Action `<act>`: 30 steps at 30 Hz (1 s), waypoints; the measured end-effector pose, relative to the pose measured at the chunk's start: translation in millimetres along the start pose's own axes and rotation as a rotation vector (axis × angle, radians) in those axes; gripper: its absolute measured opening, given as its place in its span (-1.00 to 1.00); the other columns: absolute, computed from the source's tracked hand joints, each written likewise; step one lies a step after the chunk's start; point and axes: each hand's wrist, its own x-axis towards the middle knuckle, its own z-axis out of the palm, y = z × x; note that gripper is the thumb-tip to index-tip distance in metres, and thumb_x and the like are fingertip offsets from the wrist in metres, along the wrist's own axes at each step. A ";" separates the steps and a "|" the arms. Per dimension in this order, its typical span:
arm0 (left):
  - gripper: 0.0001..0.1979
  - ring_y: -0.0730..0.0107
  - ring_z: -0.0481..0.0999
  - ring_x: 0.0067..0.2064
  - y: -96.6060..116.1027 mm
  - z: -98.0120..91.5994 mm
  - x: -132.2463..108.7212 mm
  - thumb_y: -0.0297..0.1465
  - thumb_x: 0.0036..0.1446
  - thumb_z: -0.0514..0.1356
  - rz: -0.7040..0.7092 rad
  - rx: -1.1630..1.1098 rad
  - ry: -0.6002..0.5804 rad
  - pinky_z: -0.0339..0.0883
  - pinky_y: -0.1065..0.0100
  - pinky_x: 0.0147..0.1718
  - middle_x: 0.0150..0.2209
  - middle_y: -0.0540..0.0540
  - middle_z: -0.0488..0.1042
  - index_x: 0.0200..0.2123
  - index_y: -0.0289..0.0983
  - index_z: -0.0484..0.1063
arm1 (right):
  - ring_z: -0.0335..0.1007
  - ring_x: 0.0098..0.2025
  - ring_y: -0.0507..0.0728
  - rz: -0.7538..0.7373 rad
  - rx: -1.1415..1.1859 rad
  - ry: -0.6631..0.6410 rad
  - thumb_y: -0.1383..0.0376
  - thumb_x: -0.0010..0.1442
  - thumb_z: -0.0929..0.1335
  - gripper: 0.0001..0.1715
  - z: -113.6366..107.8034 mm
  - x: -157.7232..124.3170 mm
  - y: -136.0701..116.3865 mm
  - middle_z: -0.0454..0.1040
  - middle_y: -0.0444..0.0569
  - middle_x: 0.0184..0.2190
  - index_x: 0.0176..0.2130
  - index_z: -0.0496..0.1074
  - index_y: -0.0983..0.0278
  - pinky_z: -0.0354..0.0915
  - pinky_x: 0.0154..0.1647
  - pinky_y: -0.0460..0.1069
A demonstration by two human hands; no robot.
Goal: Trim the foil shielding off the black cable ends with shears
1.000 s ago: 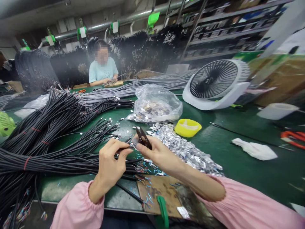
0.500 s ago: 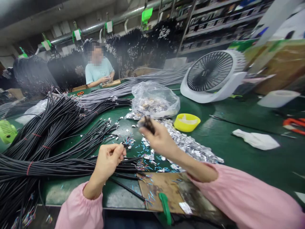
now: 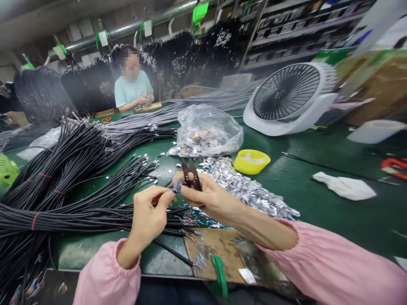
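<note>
My left hand [image 3: 149, 214] pinches the end of a black cable [image 3: 171, 188] whose tip shows a bit of silver foil. My right hand [image 3: 206, 195] is closed around small black snips [image 3: 190, 173], blades pointing up and away, and its fingertips meet the cable tip right beside the left fingers. Both hands hover over the green table [image 3: 318, 203], just in front of a large spread of black cables [image 3: 63, 178]. A heap of silver foil scraps [image 3: 244, 190] lies directly behind my right hand.
A clear plastic bag of scraps [image 3: 206, 135], a yellow dish [image 3: 251, 161] and a white desk fan [image 3: 289, 101] stand behind. A white rag [image 3: 345, 186], orange-handled tool [image 3: 394, 165], brown board [image 3: 219, 250] with green clamp [image 3: 219, 271]. A person in a light blue shirt [image 3: 132, 91] works opposite.
My right hand lifted away with the snips half a second ago and has come back to the cable tip. The left hand kept its pinch on the cable.
</note>
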 end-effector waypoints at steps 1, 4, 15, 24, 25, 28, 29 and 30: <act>-0.80 0.49 0.37 -0.51 -1.5 0.7 -0.4 -0.40 0.09 0.12 0.017 0.027 0.005 0.21 0.48 -0.52 -0.57 0.00 0.41 -0.51 -0.30 0.47 | -0.11 -0.64 -0.07 -0.010 -0.004 0.004 -0.08 -0.12 0.40 -0.48 -1.0 1.5 0.4 0.06 -0.29 -0.67 -0.45 0.25 0.28 -0.11 -0.63 -0.11; -0.85 0.48 0.36 -0.51 -3.5 2.9 -2.2 -0.41 0.07 0.15 0.056 0.126 0.077 0.19 0.47 -0.52 -0.56 0.00 0.41 -0.49 -0.29 0.48 | 0.01 -0.55 -0.03 -0.096 -0.138 0.137 0.02 -0.18 0.45 -0.54 -2.4 5.2 0.8 0.16 -0.23 -0.61 -0.49 0.28 0.30 -0.02 -0.55 -0.09; -0.55 0.59 0.07 -0.66 12.6 -6.4 7.9 -0.09 0.06 0.05 -0.201 -0.071 -0.179 -0.07 0.49 -0.67 -0.72 0.07 0.13 -0.69 -0.30 0.23 | 0.09 -0.46 0.03 -0.540 -0.567 0.121 0.43 0.05 0.23 -0.85 -4.8 6.5 3.2 0.18 -0.12 -0.52 -0.52 0.16 0.26 0.05 -0.46 -0.06; -0.47 0.64 -0.03 -0.67 6.6 -7.9 9.9 0.05 -0.05 0.12 -0.251 -0.202 -0.050 -0.15 0.51 -0.69 -0.71 0.12 0.03 -0.68 -0.29 0.15 | 0.09 -0.49 0.02 -0.433 -0.409 0.256 0.28 0.11 0.25 -0.86 -7.3 10.7 7.5 0.18 -0.15 -0.55 -0.46 0.22 0.27 0.08 -0.49 -0.07; -0.47 0.64 -0.02 -0.67 6.3 -7.4 9.3 0.05 -0.04 0.12 -0.242 -0.202 -0.051 -0.15 0.51 -0.69 -0.71 0.12 0.03 -0.68 -0.30 0.18 | 0.08 -0.49 0.02 -0.441 -0.424 0.295 0.26 0.12 0.26 -0.83 -6.9 9.4 7.4 0.19 -0.15 -0.55 -0.47 0.22 0.27 0.07 -0.48 -0.07; -0.52 0.64 -0.01 -0.67 6.8 -6.6 6.8 0.00 -0.02 0.13 -0.223 -0.209 -0.049 -0.14 0.50 -0.69 -0.71 0.12 0.07 -0.64 -0.32 0.27 | 0.06 -0.51 0.01 -0.430 -0.420 0.329 0.19 0.12 0.28 -0.75 -5.7 5.5 7.2 0.18 -0.16 -0.57 -0.50 0.24 0.27 0.04 -0.50 -0.07; -0.53 0.64 0.01 -0.67 7.2 -6.6 6.0 -0.02 -0.02 0.14 -0.218 -0.205 -0.047 -0.13 0.50 -0.70 -0.71 0.11 0.09 -0.63 -0.33 0.30 | 0.05 -0.52 0.00 -0.423 -0.403 0.312 0.18 0.12 0.29 -0.74 -5.3 4.4 7.0 0.18 -0.17 -0.57 -0.51 0.24 0.27 0.03 -0.52 -0.07; -0.55 0.63 0.02 -0.67 7.5 -6.6 5.3 -0.04 -0.01 0.15 -0.211 -0.198 -0.048 -0.12 0.50 -0.70 -0.70 0.10 0.11 -0.62 -0.33 0.31 | 0.05 -0.53 0.00 -0.417 -0.382 0.297 0.18 0.11 0.30 -0.74 -5.0 3.3 6.5 0.17 -0.17 -0.57 -0.52 0.24 0.27 0.03 -0.53 -0.08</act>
